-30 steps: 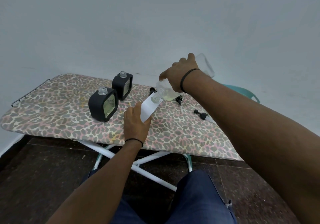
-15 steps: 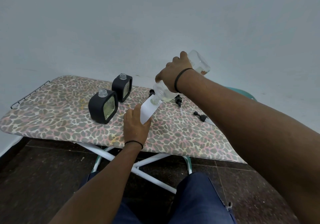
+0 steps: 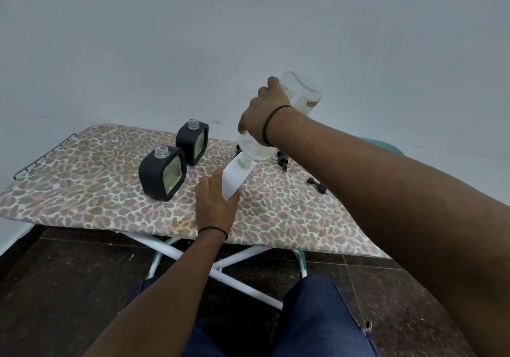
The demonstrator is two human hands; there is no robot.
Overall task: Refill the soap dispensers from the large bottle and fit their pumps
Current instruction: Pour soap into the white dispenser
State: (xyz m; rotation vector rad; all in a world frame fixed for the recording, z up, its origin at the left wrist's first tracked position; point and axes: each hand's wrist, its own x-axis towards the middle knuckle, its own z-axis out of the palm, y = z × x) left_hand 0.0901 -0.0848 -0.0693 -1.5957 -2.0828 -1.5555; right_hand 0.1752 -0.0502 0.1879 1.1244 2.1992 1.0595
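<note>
My right hand (image 3: pixel 262 113) grips the large clear bottle (image 3: pixel 302 91), tipped steeply with its neck down and a little pale liquid inside. Its mouth meets the top of a white dispenser (image 3: pixel 236 177), which my left hand (image 3: pixel 215 205) holds at its near side on the leopard-print ironing board (image 3: pixel 82 169). Two black square dispensers stand to the left with bare open necks, one nearer (image 3: pixel 154 180) and one farther back (image 3: pixel 187 141). Black pumps lie loose behind and right of the bottle: one (image 3: pixel 283 160), another (image 3: pixel 317 185), and part of a third (image 3: pixel 238 149).
A wire rack (image 3: pixel 41 158) edges the board's left end. White crossed legs (image 3: pixel 220 263) stand under it on the dark tiled floor. A teal chair back (image 3: pixel 386 147) shows behind my right forearm. My knees (image 3: pixel 317 315) sit close to the board's front edge.
The bottle's base has risen, so it now tips more steeply into the white dispenser. My left hand stays on the dispenser.
</note>
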